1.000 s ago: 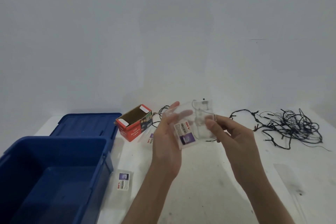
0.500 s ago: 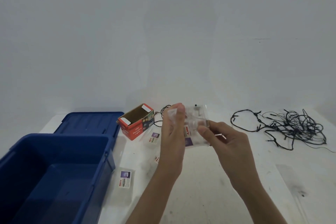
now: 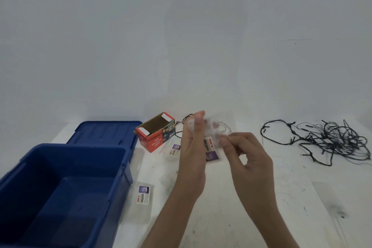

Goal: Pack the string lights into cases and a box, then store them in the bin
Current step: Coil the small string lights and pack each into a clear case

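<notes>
White wall ahead, white tabletop (image 3: 251, 207) under me, scuffed and marked. Biggest thing on it: the blue bin (image 3: 60, 191) at the near left corner, open, nothing packed in it that I can see, its lid (image 3: 104, 133) lying flat just behind. Over by the right edge sprawls a black tangle of lights (image 3: 326, 141), well apart from everything, not yet touched. Behind the bin's far corner sits the red box (image 3: 156, 134), flaps open, a dark wire trailing out beside it. Two flat clear cases wait on the tabletop: one (image 3: 144, 194) right beside the bin, another (image 3: 175, 149) near the box.

Now the small stuff, mid-table, up in the air. Left hand (image 3: 192, 153) is clamped on the clear case (image 3: 210, 148), fingers wrapped round its edge. Right hand (image 3: 247, 159) pinches at the case's mouth, fingertips together, and a thin wire loops out the top.

Looks like I'm tucking a fine string into this case. Next, I reckon: push that loose loop inside, press it closed, then over to the bin.
</notes>
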{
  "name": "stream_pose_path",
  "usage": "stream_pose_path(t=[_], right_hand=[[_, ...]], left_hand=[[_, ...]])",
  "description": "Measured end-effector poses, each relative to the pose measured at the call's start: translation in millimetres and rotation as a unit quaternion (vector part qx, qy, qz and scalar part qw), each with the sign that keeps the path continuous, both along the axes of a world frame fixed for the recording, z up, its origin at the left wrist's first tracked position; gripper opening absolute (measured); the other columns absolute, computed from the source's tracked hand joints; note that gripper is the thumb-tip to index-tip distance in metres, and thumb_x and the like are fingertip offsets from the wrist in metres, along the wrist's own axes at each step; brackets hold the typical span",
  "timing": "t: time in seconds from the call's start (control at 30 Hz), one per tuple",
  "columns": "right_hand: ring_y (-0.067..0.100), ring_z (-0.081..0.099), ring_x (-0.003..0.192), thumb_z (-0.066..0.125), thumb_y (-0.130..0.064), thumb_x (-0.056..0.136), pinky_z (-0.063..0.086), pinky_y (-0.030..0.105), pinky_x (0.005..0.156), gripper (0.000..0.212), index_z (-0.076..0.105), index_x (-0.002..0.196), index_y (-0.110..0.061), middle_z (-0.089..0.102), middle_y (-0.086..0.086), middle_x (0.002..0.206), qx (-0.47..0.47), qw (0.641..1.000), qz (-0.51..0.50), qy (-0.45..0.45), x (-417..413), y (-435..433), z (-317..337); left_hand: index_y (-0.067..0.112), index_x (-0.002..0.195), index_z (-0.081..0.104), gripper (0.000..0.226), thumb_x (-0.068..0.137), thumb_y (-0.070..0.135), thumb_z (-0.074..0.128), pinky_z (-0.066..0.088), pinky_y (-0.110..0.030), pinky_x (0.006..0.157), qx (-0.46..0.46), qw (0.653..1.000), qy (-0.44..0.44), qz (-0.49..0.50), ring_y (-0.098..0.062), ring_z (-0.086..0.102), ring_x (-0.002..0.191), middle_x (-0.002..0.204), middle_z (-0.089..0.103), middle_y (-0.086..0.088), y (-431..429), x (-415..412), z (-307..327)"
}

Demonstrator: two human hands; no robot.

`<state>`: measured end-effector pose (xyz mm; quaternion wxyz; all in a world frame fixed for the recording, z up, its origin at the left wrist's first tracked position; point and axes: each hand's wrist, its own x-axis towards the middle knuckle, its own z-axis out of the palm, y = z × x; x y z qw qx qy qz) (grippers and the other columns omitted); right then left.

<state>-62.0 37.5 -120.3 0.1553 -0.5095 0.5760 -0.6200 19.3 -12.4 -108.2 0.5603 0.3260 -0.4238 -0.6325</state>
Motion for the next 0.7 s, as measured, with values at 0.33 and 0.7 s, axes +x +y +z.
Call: stream_pose_path(t=[0.33,0.7], right_hand=[[0.008,0.048,0.072,0.050,-0.046,0.083,0.037,0.008,0.062,0.016,0.064,0.088,-0.051,0.044,-0.017,0.084,0.023,0.994,0.022,0.102,-7.4,-1.5,5.9],[0.010,0.058,0.071,0.070,-0.010,0.079,0.045,0.010,0.064,0.049,0.054,0.120,-0.030,0.063,-0.008,0.073,0.055,0.995,0.001,0.080,-7.6,-3.0,6.4]], left_hand=[[0.008,0.114,0.056,0.054,0.077,0.047,0.053,0.058,-0.033,0.065,0.026,1.000,-0.003,-0.003,-0.022,0.071,0.076,0.088,0.072,-0.006,-10.4,9.5,-5.8],[0.010,0.114,0.057,0.064,0.069,0.055,0.057,0.057,-0.045,0.078,0.029,0.999,-0.035,0.024,-0.026,0.071,0.080,0.093,0.073,-0.008,-13.3,7.6,-4.6]])
